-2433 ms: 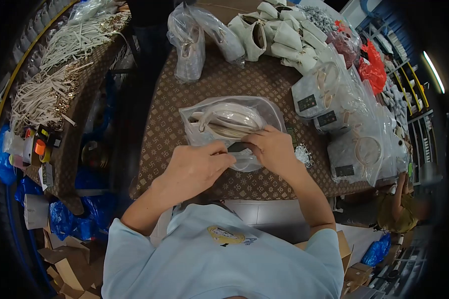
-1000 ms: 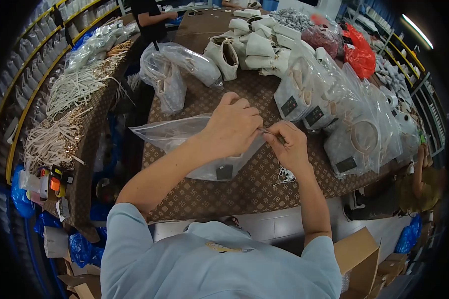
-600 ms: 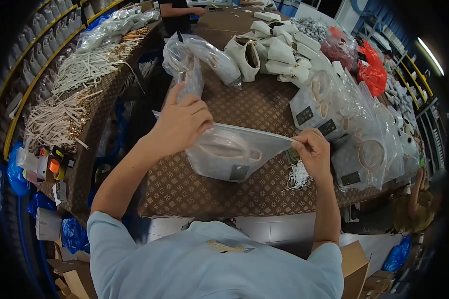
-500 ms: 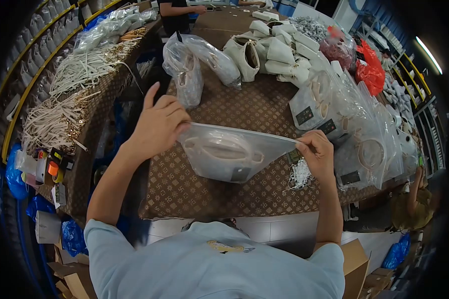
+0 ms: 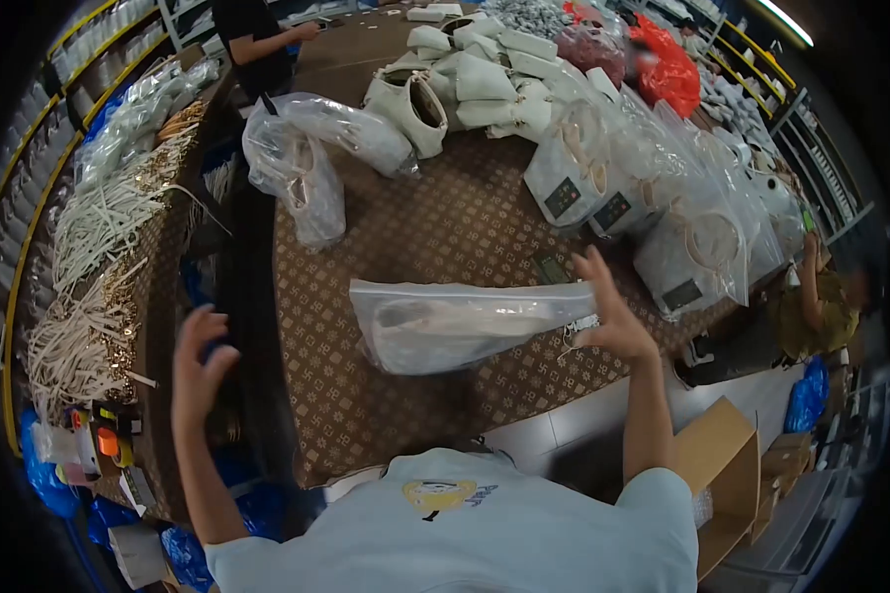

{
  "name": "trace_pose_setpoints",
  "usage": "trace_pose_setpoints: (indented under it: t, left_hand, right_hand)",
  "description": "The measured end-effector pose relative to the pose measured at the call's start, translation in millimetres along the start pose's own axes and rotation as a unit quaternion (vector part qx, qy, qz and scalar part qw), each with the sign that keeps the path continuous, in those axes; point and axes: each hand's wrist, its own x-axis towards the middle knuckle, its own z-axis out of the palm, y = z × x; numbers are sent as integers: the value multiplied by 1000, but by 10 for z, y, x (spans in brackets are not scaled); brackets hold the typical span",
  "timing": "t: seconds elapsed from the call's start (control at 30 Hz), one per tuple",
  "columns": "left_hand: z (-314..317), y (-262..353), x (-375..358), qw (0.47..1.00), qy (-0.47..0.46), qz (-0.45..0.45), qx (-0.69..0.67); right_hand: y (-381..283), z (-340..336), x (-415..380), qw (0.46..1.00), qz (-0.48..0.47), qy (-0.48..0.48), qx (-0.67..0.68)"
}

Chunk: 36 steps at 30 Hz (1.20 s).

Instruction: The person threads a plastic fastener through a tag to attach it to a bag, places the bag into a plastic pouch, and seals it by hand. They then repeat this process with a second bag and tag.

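A see-through zip bag (image 5: 435,341) with a white handbag inside lies near the front of the table, its zip strip running across the top. My right hand (image 5: 618,321) is at the bag's right corner, thumb and fingers apart. Off to the left, past the table edge, my left hand (image 5: 203,366) is raised with its fingers spread and holds nothing. Just behind the bag's right end is a small dark green packet (image 5: 552,267). White strings (image 5: 576,331) show partly between the bag and my right hand.
Bagged handbags (image 5: 687,252) stand at the right, and two more plastic-wrapped bags (image 5: 311,183) at the back left. Unwrapped white handbags (image 5: 485,84) are heaped behind. Straps (image 5: 99,306) cover the left side table. Two people (image 5: 826,311) are nearby; an open carton (image 5: 727,474) stands lower right.
Both hands have let go of the zip bag's top corners. My left hand has swung left and down, away from it. The view has turned, and the bag now lies flatter.
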Motion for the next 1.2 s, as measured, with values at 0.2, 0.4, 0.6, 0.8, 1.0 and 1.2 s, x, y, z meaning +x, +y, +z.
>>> trace_pose_setpoints:
  t: [0.2,0.4,0.6,0.8,1.0,1.2]
  left_hand:
    - [1600,-249,95,970,-174,17,-166]
    - [1830,-269,489,915,-173,-125,-343]
    - [2050,-266,751,913,-34,-90,-397]
    - [2168,-577,1164,928,-11,-177,-328]
    - [2374,-469,1846,975,-51,-81,-199]
    - [2653,-391,2222,992,-74,21,-98]
  right_hand:
    - [677,944,204,984,37,-118,-125]
    - [1167,869,427,980,32,-15,-194]
    - [1242,78,1361,908,-32,174,-380]
    - [1719,-671,2355,881,90,324,-333]
    - [1844,-368,2361,826,68,423,-367]
    - [1579,464,1860,897,-13,419,-143]
